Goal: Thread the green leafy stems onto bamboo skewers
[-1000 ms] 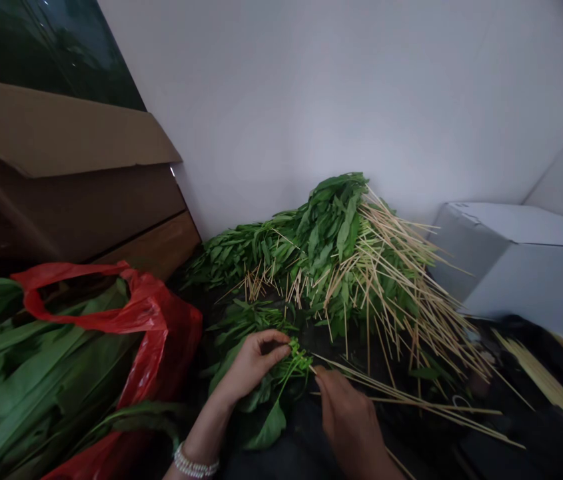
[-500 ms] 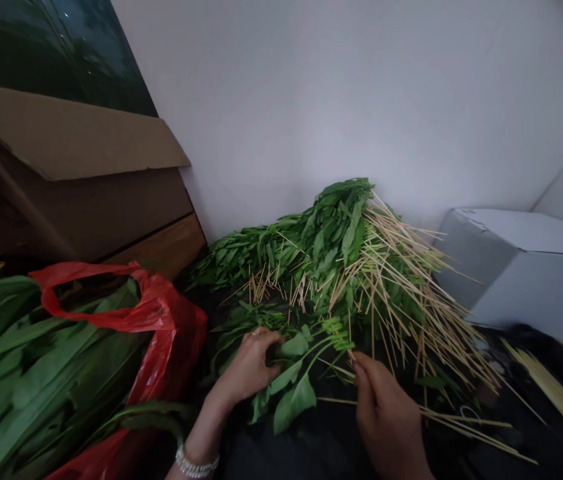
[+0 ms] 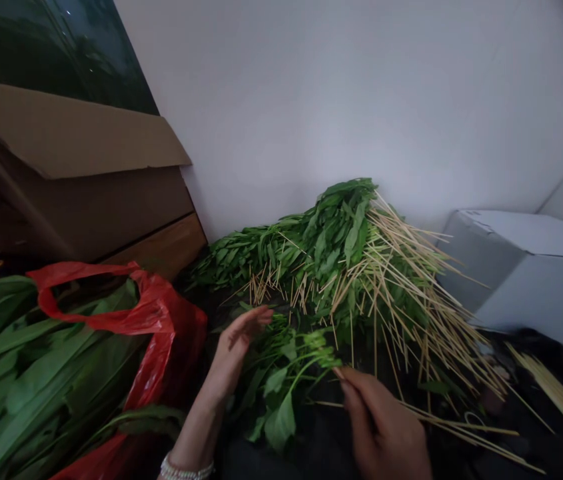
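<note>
My right hand (image 3: pixel 384 417) is closed on the end of a thin wooden skewer (image 3: pixel 340 372). Green leafy stems (image 3: pixel 315 350) are threaded close together along it, their leaves hanging to the left. Beside those leaves, my left hand (image 3: pixel 247 328) is raised with its fingers stretched out and holds nothing. Loose leafy greens (image 3: pixel 256 373) lie on the dark surface under and between the hands. Behind them rises a pile of skewered greens (image 3: pixel 341 230), with many bare skewer ends (image 3: pixel 411 267) fanning out to the right.
At the left, a red plastic bag (image 3: pixel 161 307) holds large green leaves (image 3: pixel 36 387). An open cardboard box (image 3: pixel 111 207) stands behind it. A white box (image 3: pixel 526 280) is at the right, with a bundle of bare skewers (image 3: pixel 556 390) in front. A white wall (image 3: pixel 311 100) closes off the back.
My left hand has left the leaves, moved slightly up and left, and straightened its fingers. My right hand has shifted a little left and down with the skewer of greens.
</note>
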`<state>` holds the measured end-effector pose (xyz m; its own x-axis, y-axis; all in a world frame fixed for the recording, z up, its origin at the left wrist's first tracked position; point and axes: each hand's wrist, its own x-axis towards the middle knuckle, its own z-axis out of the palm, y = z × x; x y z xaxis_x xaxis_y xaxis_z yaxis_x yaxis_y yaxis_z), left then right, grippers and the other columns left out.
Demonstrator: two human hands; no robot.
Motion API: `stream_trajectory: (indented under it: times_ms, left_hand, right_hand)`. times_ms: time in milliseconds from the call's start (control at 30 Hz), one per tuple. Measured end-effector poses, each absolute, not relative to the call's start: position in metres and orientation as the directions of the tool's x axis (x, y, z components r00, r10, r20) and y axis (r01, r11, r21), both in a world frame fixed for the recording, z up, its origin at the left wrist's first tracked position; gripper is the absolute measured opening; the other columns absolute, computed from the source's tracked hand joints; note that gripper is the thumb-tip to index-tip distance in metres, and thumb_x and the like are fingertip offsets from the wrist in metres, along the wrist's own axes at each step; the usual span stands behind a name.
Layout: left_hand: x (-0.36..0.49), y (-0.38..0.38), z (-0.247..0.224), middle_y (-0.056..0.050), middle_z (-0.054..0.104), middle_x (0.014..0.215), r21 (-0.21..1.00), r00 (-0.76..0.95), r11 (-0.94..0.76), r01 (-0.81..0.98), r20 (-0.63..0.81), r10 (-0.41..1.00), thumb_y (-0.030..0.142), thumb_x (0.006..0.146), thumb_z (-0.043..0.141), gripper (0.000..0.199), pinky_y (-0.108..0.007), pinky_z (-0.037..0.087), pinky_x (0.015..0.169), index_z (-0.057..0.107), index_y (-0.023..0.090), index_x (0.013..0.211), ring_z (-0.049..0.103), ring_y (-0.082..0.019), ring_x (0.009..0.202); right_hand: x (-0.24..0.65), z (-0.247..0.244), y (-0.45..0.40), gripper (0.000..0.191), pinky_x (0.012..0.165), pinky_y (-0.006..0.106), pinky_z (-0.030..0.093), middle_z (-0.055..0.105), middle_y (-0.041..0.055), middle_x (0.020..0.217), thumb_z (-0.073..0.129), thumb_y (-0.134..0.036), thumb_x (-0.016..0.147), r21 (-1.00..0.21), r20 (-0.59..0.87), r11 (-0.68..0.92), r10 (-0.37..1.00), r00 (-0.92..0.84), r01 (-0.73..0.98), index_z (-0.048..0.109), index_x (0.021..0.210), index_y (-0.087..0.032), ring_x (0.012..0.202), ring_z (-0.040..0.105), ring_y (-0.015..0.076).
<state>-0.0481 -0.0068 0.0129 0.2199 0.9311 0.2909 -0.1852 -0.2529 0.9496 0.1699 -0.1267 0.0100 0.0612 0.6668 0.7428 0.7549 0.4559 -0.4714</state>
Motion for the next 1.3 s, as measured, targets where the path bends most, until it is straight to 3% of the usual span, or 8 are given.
stream_trajectory:
  times_ms: [133,233,333,500,833,1000,1167,1300]
  left_hand:
    - [-0.032,-0.023,0.019,-0.014,0.065,0.115,0.973,0.456,-0.199,-0.115,0.230,0.860,0.060,0.061,0.073,0.074,-0.039,0.038,0.098,0.061,0.015,0.119,0.056,-0.031,0.110]
    - [-0.022,-0.030,0.020,-0.008,0.070,0.090,0.993,0.536,-0.103,-0.064,0.121,0.836,0.044,0.063,0.079,0.044,-0.030,0.046,0.080,0.070,0.014,0.093,0.063,-0.023,0.085]
    - [-0.017,-0.030,0.016,-0.003,0.066,0.071,0.996,0.504,-0.047,-0.074,0.078,0.860,0.036,0.066,0.078,0.026,-0.024,0.045,0.069,0.069,0.013,0.075,0.058,-0.015,0.067]
    - [-0.017,-0.024,0.007,0.000,0.063,0.065,0.992,0.416,0.012,-0.129,0.043,0.908,0.034,0.061,0.081,0.027,-0.022,0.043,0.063,0.069,0.013,0.071,0.054,-0.012,0.061]
    - [-0.010,-0.029,0.005,-0.003,0.066,0.066,0.999,0.600,-0.034,-0.019,0.039,0.799,0.031,0.068,0.078,0.020,-0.022,0.044,0.064,0.071,0.012,0.069,0.058,-0.013,0.064]
    - [-0.018,-0.023,0.004,-0.004,0.071,0.084,0.982,0.493,0.052,-0.183,0.046,0.869,0.037,0.058,0.083,0.043,-0.024,0.046,0.071,0.071,0.017,0.094,0.063,-0.017,0.077]
    - [-0.023,-0.014,0.000,0.000,0.068,0.067,0.967,0.250,0.091,-0.238,-0.030,0.968,0.036,0.053,0.086,0.033,-0.021,0.046,0.065,0.071,0.015,0.074,0.059,-0.011,0.062]
    - [-0.017,-0.018,-0.002,0.001,0.069,0.067,0.972,0.291,0.105,-0.212,-0.040,0.956,0.031,0.053,0.087,0.029,-0.020,0.045,0.065,0.072,0.016,0.072,0.058,-0.010,0.062]
  right_hand:
    - [0.151,-0.002,-0.116,0.023,0.070,0.021,0.054,0.070,0.0041,0.086,0.039,-0.017,0.093,-0.567,0.685,0.496,0.727,0.043,0.658,0.059,0.103,-0.020,0.080,0.068,0.0138]
    - [0.144,-0.007,-0.114,0.022,0.068,0.020,0.053,0.069,0.0036,0.085,0.038,-0.017,0.093,-0.606,0.653,0.505,0.757,0.022,0.615,0.058,0.101,-0.021,0.078,0.068,0.0130]
    - [0.144,-0.009,-0.115,0.021,0.066,0.020,0.053,0.069,0.0035,0.083,0.038,-0.018,0.093,-0.619,0.628,0.495,0.778,0.006,0.609,0.058,0.099,-0.021,0.076,0.068,0.0132]
    - [0.149,-0.012,-0.115,0.023,0.066,0.020,0.053,0.069,0.0038,0.080,0.038,-0.018,0.093,-0.590,0.644,0.510,0.765,-0.015,0.626,0.060,0.098,-0.020,0.073,0.068,0.0136]
    - [0.151,-0.029,-0.115,0.024,0.067,0.021,0.054,0.067,0.0040,0.077,0.038,-0.016,0.093,-0.564,0.605,0.485,0.794,-0.066,0.668,0.060,0.101,-0.019,0.071,0.068,0.0141]
    - [0.151,-0.029,-0.114,0.024,0.070,0.023,0.055,0.068,0.0056,0.081,0.038,-0.016,0.093,-0.550,0.624,0.484,0.780,-0.049,0.681,0.060,0.102,-0.019,0.075,0.068,0.0150]
    - [0.152,-0.031,-0.115,0.024,0.070,0.022,0.054,0.068,0.0050,0.083,0.038,-0.016,0.093,-0.567,0.615,0.480,0.787,-0.044,0.670,0.060,0.103,-0.020,0.077,0.068,0.0145]
    - [0.150,-0.032,-0.115,0.025,0.070,0.022,0.054,0.068,0.0055,0.081,0.037,-0.016,0.093,-0.577,0.598,0.462,0.800,-0.036,0.674,0.060,0.100,-0.018,0.074,0.068,0.0144]
